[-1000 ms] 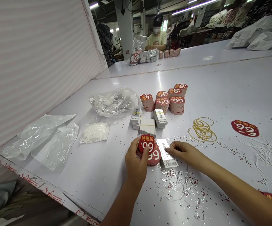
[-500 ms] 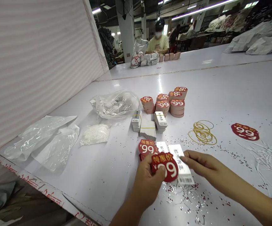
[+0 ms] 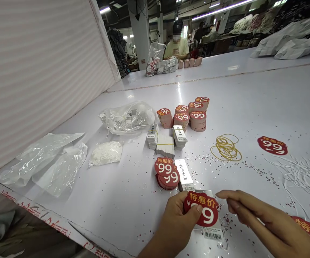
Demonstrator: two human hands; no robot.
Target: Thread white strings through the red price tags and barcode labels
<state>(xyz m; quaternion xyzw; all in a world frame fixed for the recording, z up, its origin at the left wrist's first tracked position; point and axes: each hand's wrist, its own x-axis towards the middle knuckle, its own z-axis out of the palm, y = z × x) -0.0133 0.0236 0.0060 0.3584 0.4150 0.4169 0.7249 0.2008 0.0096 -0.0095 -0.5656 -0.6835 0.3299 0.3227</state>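
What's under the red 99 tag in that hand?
A white barcode card sticks out below the red tag in the left hand. The tag covers the card's middle, so whatever is printed there cannot be seen.

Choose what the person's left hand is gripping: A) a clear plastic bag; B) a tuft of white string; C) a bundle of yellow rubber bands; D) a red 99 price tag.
D: the left hand pinches the red scalloped paper 99 price tag against its thumb.

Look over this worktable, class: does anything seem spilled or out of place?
Yes: tiny red and silver flecks lie scattered over the table, and loose white strings sprawl at right, unlike the neat tag stacks.
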